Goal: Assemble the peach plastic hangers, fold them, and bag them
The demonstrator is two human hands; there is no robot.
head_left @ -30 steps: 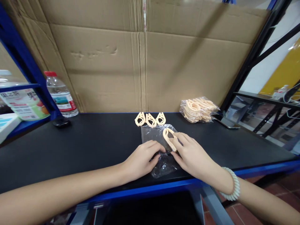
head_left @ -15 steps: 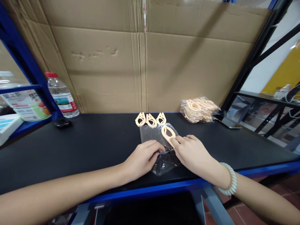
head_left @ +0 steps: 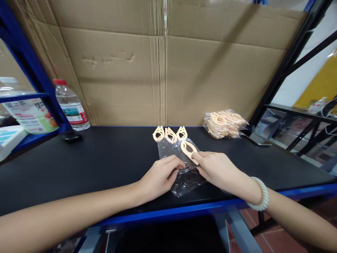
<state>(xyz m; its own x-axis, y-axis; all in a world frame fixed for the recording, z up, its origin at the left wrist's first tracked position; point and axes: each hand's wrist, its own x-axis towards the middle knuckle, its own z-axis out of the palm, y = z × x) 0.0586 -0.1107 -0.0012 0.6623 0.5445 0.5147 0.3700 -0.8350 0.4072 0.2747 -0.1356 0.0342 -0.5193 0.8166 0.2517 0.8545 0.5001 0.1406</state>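
A clear plastic bag point(head_left: 166, 149) lies flat on the black tabletop, its near part crinkled. My left hand point(head_left: 162, 173) rests at the bag's left side, fingertips pinched on its film near the middle. At the bag's right, my right hand point(head_left: 219, 170) grips the lower end of a beige folded plastic hanger point(head_left: 184, 146), with a fingertip pressed on top. This hanger lies over the bag, tilted, its looped end pointing away from me. Just beyond the bag's far edge, three similar folded hangers point(head_left: 171, 137) sit side by side. My right fingertips are partly hidden.
Bagged beige hangers point(head_left: 223, 123) are piled at the back right, beside a flat dark device point(head_left: 256, 137). A water bottle point(head_left: 72, 109) and a black mouse point(head_left: 71, 136) stand at the back left. A cardboard wall point(head_left: 121, 77) closes off the table's rear.
My right hand has shifted its hold, with a fingertip now laid over the hanger's lower end. The left hand stays on the bag. The view has moved slightly.
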